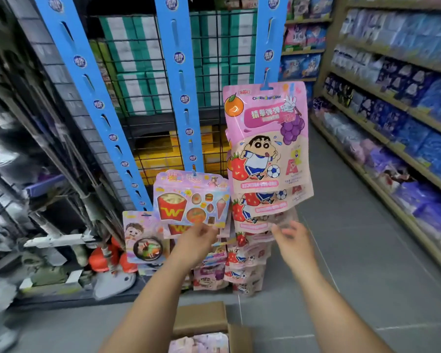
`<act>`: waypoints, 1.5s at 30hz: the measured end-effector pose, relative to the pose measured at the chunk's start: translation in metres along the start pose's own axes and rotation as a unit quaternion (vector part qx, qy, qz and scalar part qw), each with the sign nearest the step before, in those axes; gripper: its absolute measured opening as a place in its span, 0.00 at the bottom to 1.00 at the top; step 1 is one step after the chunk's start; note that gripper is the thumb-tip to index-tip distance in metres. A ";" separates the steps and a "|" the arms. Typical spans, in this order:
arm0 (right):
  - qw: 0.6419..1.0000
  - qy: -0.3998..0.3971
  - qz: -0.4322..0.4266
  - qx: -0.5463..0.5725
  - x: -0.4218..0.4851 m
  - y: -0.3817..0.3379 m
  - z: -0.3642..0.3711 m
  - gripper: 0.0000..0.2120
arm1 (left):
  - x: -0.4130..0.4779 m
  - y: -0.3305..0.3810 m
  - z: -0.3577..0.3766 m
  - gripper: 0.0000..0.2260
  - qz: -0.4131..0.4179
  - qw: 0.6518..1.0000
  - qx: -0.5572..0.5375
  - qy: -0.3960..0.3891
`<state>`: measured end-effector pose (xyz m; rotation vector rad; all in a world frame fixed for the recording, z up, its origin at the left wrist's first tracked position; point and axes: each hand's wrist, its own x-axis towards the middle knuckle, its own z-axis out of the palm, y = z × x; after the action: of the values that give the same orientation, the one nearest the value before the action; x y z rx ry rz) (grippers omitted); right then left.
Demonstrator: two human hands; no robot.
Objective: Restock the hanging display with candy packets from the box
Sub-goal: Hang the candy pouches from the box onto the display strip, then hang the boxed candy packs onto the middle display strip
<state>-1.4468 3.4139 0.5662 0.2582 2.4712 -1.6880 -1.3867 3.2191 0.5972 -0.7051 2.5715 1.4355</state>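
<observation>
Candy packets [199, 342] sit in the box [201, 319] on the floor, with more on the blue strips [180, 98]. They're probably light, floppy, slick film, so pinch the stiffer header by the hang hole. Right hand [290, 240]: fingers loose, apart, empty. Left hand [196, 242] is at the fries packet [189, 202]; can't tell its grip.

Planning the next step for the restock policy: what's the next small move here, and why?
Probably drop the right hand to the open box for a pink packet: that hand looks empty, if blurred, and the middle blue strip has free slots above the fries packet. The left hand sits at that packet's lower edge; grip unclear.
</observation>
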 end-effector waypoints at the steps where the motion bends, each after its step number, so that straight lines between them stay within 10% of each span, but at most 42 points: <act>1: 1.000 -0.014 0.006 -0.004 -0.005 0.007 0.004 0.25 | -0.004 -0.009 0.000 0.12 -0.011 1.000 0.007 0.002; 11: 0.988 -0.136 0.061 -0.041 -0.063 0.070 0.050 0.02 | -0.068 -0.114 0.001 0.16 -0.137 0.990 -0.026 0.037; 28: 0.944 -0.190 0.226 -0.146 -0.147 0.210 0.213 0.15 | -0.058 -0.353 -0.033 0.06 -0.246 0.966 0.012 -0.075; 39: 0.921 -0.199 0.262 -0.210 -0.092 0.392 0.310 0.10 | 0.033 -0.550 0.071 0.12 -0.340 0.932 0.038 -0.122; 45: 0.893 -0.201 0.290 -0.281 -0.057 0.506 0.345 0.24 | 0.065 -0.649 0.137 0.17 -0.409 0.911 0.037 -0.035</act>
<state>-1.2747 3.2694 -0.0060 0.4587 2.1422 -0.6710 -1.1707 3.0221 -0.0014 -1.4462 1.8541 1.0307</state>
